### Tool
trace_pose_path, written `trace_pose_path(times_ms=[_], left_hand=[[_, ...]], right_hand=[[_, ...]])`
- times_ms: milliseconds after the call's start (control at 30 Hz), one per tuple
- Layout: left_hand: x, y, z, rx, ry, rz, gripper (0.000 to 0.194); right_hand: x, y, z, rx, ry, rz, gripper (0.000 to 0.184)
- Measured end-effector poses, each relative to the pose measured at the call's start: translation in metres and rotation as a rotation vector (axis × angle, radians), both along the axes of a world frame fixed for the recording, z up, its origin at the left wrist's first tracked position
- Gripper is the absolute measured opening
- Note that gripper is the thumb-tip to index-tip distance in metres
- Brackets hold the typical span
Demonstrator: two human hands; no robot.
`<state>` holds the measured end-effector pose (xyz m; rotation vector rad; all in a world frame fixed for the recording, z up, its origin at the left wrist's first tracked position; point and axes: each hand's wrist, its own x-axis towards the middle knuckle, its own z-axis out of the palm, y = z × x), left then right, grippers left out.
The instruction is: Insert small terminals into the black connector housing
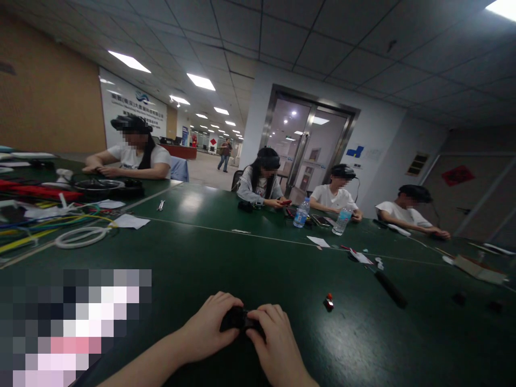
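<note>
Low in the middle of the head view, both my hands grip a small black object (242, 319) just above the green table. My left hand (210, 327) closes around its left end, thumb below and fingers over the top. On the opposite end my right hand (277, 336) is closed the same way. Fingers cover much of the object, so its kind cannot be made out. To the right of my right hand lies a small red and silver item (329, 302). Farther right rests a long black bar-like thing (390, 288).
Bottles (301, 213), paper scraps (318, 242) and a cardboard tray (479, 269) are on the green table (193, 258). At left lie coiled white tubing (80, 237), coloured cables and a wrench (160, 205). Several people with headsets sit across; a pixelated patch hides the lower left.
</note>
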<state>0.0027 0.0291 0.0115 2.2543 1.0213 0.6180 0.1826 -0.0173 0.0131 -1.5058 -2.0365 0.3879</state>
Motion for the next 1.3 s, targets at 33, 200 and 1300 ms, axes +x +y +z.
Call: trace_pose_path(times_ms=[33,200,1300], left_hand=[[0.0,0.0,0.0,0.002,-0.002,0.0,0.033],[0.0,0.001,-0.001,-0.008,0.009,0.005,0.033],[0.001,-0.001,0.004,-0.038,0.035,0.032,0.031]], right_hand=[[0.0,0.0,0.0,0.001,0.028,-0.003,0.023],[0.003,0.005,-0.007,-0.096,0.314,-0.074,0.02],[0.015,0.007,-0.005,-0.577,1.654,-0.256,0.033]])
